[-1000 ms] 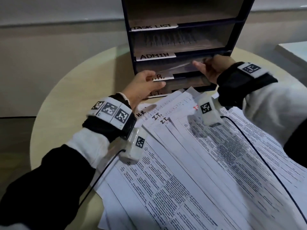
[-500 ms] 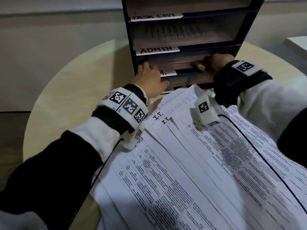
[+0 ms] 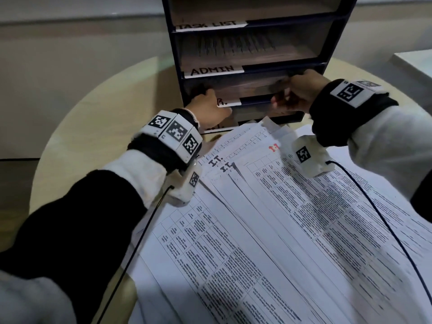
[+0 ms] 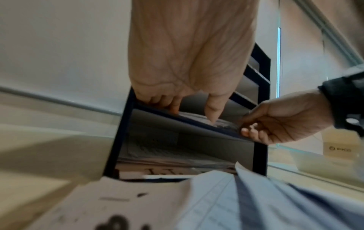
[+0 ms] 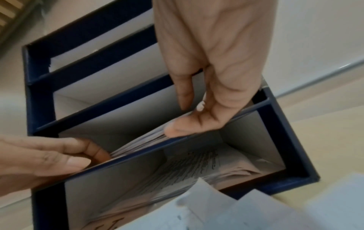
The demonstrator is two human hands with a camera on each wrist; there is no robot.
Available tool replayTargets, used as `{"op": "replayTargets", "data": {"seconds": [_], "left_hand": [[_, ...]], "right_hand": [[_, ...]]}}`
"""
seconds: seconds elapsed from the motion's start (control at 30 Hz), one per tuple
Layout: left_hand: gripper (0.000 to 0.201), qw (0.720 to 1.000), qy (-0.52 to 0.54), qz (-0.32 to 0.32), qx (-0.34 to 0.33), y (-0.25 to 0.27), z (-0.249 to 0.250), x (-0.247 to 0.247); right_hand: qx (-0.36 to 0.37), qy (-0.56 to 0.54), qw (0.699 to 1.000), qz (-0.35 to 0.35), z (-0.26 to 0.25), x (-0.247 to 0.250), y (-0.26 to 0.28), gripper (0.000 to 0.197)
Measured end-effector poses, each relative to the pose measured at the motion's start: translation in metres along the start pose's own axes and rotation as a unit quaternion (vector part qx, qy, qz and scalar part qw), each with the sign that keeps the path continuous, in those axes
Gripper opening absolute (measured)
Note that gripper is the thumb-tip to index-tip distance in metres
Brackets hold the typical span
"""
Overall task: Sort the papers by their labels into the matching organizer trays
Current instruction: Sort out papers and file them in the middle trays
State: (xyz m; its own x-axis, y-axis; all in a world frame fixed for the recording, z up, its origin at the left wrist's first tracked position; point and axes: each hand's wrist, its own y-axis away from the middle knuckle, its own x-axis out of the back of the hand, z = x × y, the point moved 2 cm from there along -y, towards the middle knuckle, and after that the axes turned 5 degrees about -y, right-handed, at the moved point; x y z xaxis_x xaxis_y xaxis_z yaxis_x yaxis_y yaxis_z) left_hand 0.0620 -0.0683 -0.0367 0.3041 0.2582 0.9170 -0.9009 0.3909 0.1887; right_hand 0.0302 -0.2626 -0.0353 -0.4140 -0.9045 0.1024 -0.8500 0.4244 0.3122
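**Both hands at one tray**

Left hand (image 4: 189, 59) reaching into the organizer (image 4: 260, 155), fingertips (image 4: 174, 107) on a tray's front edge. Right hand (image 4: 283, 119) opposite, pinching paper edges there. Below the fingers, loose papers (image 4: 226, 202), blurred.

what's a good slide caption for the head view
Both hands tuck a paper into the organizer tray under ADMIN.

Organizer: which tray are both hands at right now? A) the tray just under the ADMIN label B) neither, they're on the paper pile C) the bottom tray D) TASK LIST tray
A: the left hand and right hand both sit at the slot directly below the ADMIN label, fingers on the papers in that tray.
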Motion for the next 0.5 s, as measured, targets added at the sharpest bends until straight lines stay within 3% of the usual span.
{"op": "replayTargets", "data": {"seconds": [0.07, 0.17, 0.23, 0.33, 0.5], "left_hand": [[0.056, 1.0, 0.005, -0.009, -0.019, 0.01, 0.004, 0.002], [0.024, 0.998, 0.018, -0.008, -0.058, 0.035, 0.013, 0.002], [0.015, 0.996, 0.03, -0.002, -0.082, 0.05, 0.019, -0.002], [0.014, 0.995, 0.015, -0.013, -0.097, 0.068, 0.025, -0.012], [0.032, 0.99, -0.062, -0.065, -0.11, 0.084, 0.033, -0.035]], "right_hand": [[0.012, 0.014, 1.0, -0.004, 0.001, 0.003, 0.008, 0.015], [0.035, 0.028, 0.999, -0.009, 0.001, 0.007, 0.024, 0.009], [0.05, 0.04, 0.998, -0.022, 0.002, 0.011, 0.036, 0.008], [0.069, 0.103, 0.991, -0.046, 0.008, 0.018, 0.053, 0.019], [0.089, 0.207, 0.972, -0.073, 0.024, 0.032, 0.076, 0.014]]}}
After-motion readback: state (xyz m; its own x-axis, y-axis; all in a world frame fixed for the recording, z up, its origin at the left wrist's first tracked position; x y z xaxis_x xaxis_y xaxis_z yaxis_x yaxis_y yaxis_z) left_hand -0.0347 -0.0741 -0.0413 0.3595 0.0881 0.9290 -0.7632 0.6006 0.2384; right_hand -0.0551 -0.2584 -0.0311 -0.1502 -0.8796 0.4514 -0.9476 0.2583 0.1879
